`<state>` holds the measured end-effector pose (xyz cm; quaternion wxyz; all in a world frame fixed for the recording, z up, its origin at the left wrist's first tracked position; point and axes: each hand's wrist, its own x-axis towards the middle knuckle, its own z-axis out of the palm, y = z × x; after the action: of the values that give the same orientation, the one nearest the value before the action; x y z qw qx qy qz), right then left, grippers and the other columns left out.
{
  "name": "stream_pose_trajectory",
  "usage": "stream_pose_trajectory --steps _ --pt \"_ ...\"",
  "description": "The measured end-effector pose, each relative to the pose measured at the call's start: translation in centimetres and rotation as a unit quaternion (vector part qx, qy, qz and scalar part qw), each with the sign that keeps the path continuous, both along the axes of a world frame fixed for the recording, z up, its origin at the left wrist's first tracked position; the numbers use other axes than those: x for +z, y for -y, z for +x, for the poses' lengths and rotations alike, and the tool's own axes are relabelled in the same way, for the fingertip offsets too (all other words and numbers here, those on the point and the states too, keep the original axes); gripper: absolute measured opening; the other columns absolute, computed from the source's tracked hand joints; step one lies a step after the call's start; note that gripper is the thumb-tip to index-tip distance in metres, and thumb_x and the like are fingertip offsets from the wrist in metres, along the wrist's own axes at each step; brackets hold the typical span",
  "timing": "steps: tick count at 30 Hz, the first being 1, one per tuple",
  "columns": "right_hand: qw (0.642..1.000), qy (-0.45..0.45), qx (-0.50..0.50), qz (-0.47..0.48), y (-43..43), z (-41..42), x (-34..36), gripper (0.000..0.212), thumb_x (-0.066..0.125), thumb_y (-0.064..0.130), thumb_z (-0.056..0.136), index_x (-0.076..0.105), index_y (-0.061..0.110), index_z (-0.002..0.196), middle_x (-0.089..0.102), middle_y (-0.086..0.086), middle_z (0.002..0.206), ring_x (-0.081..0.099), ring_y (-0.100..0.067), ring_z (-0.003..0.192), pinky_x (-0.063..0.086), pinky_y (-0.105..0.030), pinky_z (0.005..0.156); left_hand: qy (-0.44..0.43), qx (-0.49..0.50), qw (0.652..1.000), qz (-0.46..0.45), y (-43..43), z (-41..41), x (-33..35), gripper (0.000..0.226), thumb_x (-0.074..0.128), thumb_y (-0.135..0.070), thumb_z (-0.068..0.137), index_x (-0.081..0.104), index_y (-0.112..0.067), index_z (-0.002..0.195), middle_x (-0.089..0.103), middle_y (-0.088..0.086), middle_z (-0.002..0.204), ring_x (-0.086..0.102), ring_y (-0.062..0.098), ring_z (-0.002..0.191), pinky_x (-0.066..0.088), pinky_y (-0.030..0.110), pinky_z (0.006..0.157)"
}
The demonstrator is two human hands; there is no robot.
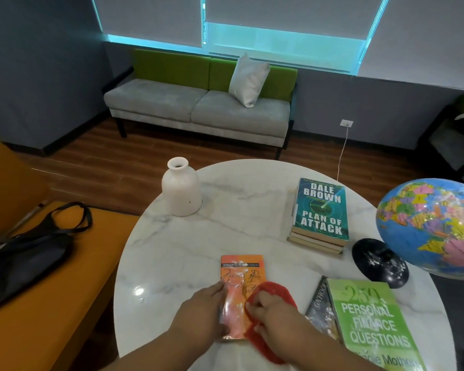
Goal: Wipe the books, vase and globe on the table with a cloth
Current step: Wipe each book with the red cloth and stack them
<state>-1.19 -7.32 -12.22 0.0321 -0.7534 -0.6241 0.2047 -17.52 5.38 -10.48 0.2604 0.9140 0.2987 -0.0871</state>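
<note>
Our left hand (202, 309) braces the orange paperback (242, 274), lying between both hands on the worktop (225, 226), with fingers flat along its edge. Our right hand (275, 314) clutches the red cloth (277, 290) against the cover. We judge the paperback light, glossy and slippery, so pin its spine side.

Orange book (241, 274) flat under red cloth (276, 293); white vase (181, 192) upright; globe (429, 226) right; book stack (320, 210) behind.
</note>
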Motion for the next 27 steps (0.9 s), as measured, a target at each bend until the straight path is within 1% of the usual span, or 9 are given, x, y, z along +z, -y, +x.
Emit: stream_pose_trajectory --steps 3,7,9,12,15,17,21,24,27 --pt "1.0 -0.007 -0.025 -0.001 -0.5 0.8 0.0 0.046 0.049 0.027 0.094 0.046 0.033 0.14 0.041 0.007 0.134 0.042 -0.019 0.123 0.034 -0.023 0.105 -0.002 -0.003 1.0 0.006 -0.1 0.0 0.1 0.088 0.068 -0.039 0.08 0.019 -0.031 0.152 0.015 -0.019 0.158 0.024 0.007 0.142 0.032 0.027 0.112" --pt "1.0 0.011 -0.01 -0.001 -0.8 0.3 -0.1 0.047 0.048 0.028 0.094 0.045 0.025 0.141 0.039 0.004 0.135 0.043 -0.021 0.12 0.036 -0.027 0.104 -0.006 -0.006 1.0 0.013 -0.1 0.2 0.4 0.086 0.068 -0.039 0.08 0.021 -0.032 0.151 0.017 -0.018 0.158 0.026 0.009 0.141 0.035 0.028 0.11" --pt "0.999 -0.03 0.042 -0.01 0.0 -0.3 -0.8 0.043 0.052 0.03 0.092 0.052 0.027 0.134 0.046 0.007 0.126 0.048 -0.015 0.112 0.039 -0.025 0.1 -0.012 -0.008 1.0 0.016 -0.1 0.1 0.4 0.085 0.068 -0.04 0.079 0.022 -0.032 0.151 0.017 -0.018 0.158 0.025 0.009 0.142 0.034 0.029 0.11" --pt "0.998 -0.04 -0.03 0.042 0.6 1.5 -0.8 0.031 0.055 0.031 0.088 0.062 0.026 0.118 0.057 0.013 0.112 0.055 -0.008 0.098 0.045 -0.026 0.094 -0.015 -0.013 1.0 0.021 -0.3 0.1 0.5 0.085 0.069 -0.041 0.08 0.022 -0.032 0.15 0.017 -0.018 0.157 0.025 0.009 0.142 0.035 0.03 0.11" --pt "0.999 -0.032 -0.013 0.038 1.3 0.9 -1.2 0.043 0.049 0.032 0.09 0.053 0.027 0.133 0.047 0.007 0.128 0.047 -0.017 0.114 0.038 -0.024 0.102 -0.014 -0.012 1.0 0.018 -0.2 0.2 0.6 0.085 0.069 -0.04 0.08 0.022 -0.032 0.15 0.017 -0.018 0.158 0.025 0.01 0.142 0.034 0.03 0.111" --pt "0.997 -0.051 0.047 0.012 2.0 -0.4 -1.1 0.042 0.045 0.038 0.09 0.054 0.029 0.131 0.046 0.004 0.129 0.044 -0.018 0.118 0.037 -0.027 0.103 -0.016 -0.01 1.0 0.017 -0.2 0.1 0.5 0.085 0.069 -0.04 0.08 0.022 -0.031 0.151 0.017 -0.018 0.158 0.024 0.01 0.142 0.033 0.029 0.111" --pt "0.997 -0.061 0.002 0.041 2.9 0.9 -1.8 0.036 0.053 0.035 0.091 0.057 0.033 0.127 0.048 0.015 0.123 0.047 -0.008 0.112 0.039 -0.019 0.1 -0.016 -0.012 1.0 0.017 -0.3 0.1 0.5 0.085 0.068 -0.039 0.081 0.021 -0.03 0.151 0.017 -0.017 0.158 0.025 0.01 0.142 0.033 0.03 0.112" --pt "0.999 -0.029 -0.013 0.037 3.3 0.3 -2.6 0.043 0.053 0.052 0.082 0.055 0.039 0.122 0.038 0.027 0.122 0.052 0.004 0.093 0.035 -0.005 0.086 -0.018 -0.01 1.0 0.014 -0.2 0.2 0.5 0.085 0.069 -0.039 0.081 0.021 -0.03 0.151 0.016 -0.017 0.158 0.024 0.01 0.142 0.033 0.031 0.112" --pt "0.998 -0.058 0.029 0.016 3.7 -0.3 -2.3 0.046 0.042 0.057 0.084 0.059 0.034 0.119 0.047 0.019 0.123 0.046 -0.001 0.106 0.035 -0.015 0.095 -0.02 -0.008 1.0 0.01 -0.2 0.2 0.4 0.086 0.069 -0.039 0.081 0.021 -0.03 0.151 0.016 -0.017 0.158 0.025 0.01 0.142 0.033 0.031 0.112"
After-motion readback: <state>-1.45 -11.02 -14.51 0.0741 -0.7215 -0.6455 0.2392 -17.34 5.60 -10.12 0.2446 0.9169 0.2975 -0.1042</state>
